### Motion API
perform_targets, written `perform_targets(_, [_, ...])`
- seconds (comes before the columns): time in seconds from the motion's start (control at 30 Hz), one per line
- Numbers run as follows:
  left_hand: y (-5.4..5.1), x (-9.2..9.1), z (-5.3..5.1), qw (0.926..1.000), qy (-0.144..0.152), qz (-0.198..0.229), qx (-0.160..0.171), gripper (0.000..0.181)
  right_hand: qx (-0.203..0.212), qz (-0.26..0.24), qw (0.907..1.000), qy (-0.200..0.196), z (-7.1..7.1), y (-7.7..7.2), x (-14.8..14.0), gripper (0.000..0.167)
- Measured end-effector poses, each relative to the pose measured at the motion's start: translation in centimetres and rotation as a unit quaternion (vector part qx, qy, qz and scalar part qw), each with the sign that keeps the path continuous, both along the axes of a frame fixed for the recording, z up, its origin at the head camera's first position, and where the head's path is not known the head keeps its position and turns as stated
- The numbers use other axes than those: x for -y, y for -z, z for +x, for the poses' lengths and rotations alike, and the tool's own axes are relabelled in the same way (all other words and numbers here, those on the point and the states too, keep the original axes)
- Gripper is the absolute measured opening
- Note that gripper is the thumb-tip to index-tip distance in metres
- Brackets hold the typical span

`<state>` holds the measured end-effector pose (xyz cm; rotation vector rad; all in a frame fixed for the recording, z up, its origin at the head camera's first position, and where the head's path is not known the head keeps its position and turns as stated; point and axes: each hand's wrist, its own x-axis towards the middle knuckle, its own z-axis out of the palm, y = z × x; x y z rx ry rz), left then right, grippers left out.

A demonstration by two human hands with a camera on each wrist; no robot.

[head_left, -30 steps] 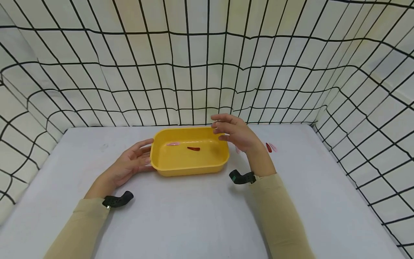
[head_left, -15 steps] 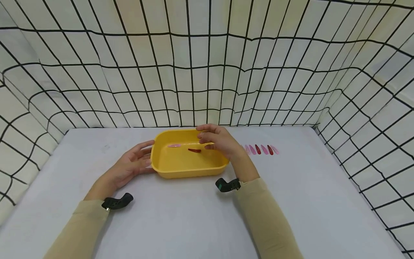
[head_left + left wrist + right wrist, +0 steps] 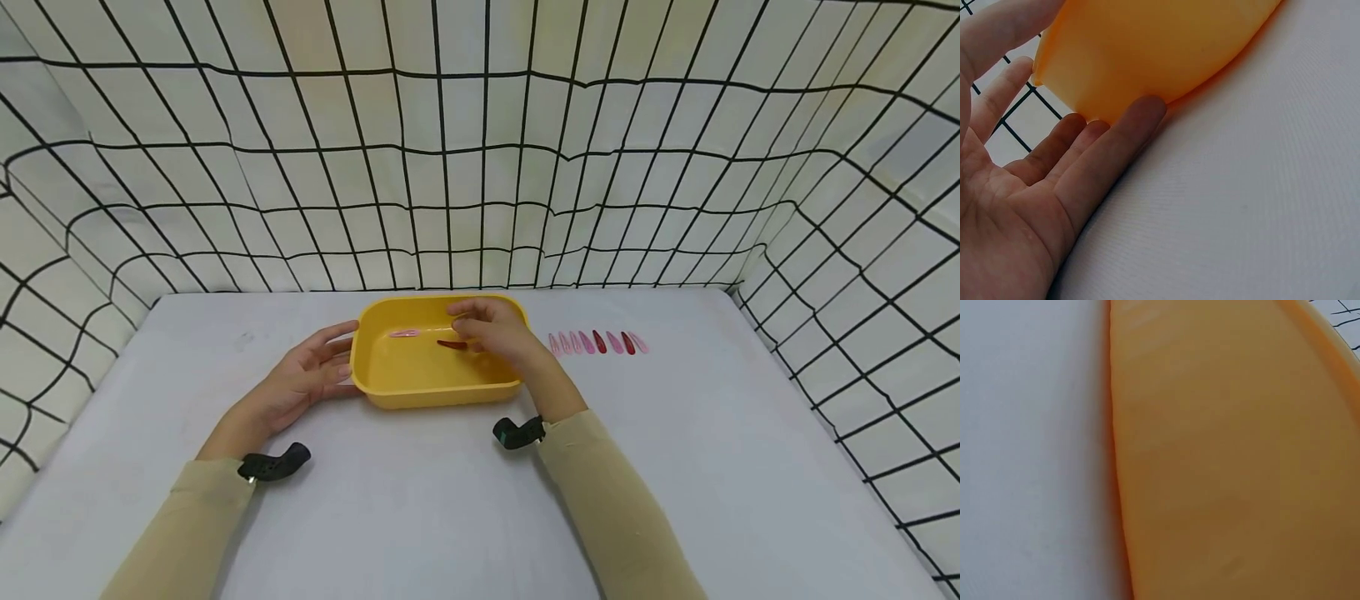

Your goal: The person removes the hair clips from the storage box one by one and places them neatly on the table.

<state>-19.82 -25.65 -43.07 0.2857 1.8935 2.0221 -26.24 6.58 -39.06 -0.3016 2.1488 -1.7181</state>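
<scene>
A yellow plastic tray stands on the white table. My left hand rests against its left end with straight fingers; in the left wrist view the fingertips touch the outer wall. Inside the tray lie a pink hair clip on the left and a dark red hair clip near the middle. My right hand reaches over the tray's right side, its bent fingers at the red clip's right end. Whether they touch the clip cannot be told. In the right wrist view only the tray wall and white cloth show.
Right of the tray, several pink and red hair clips lie side by side in a row on the white tabletop. Black wire mesh encloses the back and both sides of the table.
My right hand has moved left and down from above the tray's right rim into the tray, uncovering the row of clips. My left hand stays at the tray's left end.
</scene>
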Motion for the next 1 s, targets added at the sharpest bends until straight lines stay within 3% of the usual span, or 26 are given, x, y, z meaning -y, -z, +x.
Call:
perform_targets(0.33, [-0.2, 0.0, 0.0, 1.0000, -0.003, -0.007, 0.001, 0.066, -0.027, 0.067, 0.9968, -0.033, 0.2, 0.3, 0.3, 0.034])
perform_targets(0.57, [-0.2, -0.1, 0.1, 1.0000, -0.002, 0.001, -0.001, 0.065, -0.058, 0.143, 0.9851, -0.076, 0.7, 0.5, 0.3, 0.032])
perform_targets(0.73, [0.0, -0.1, 0.2, 1.0000, 0.004, 0.007, -0.006, 0.065, -0.076, 0.187, 0.9758, -0.083, 1.0, 0.5, 0.3, 0.029])
perform_targets(1.0, [-0.2, -0.1, 0.2, 1.0000, 0.004, 0.004, -0.007, 0.066, -0.111, 0.206, 0.9699, -0.067, 1.2, 0.2, 0.7, 0.028])
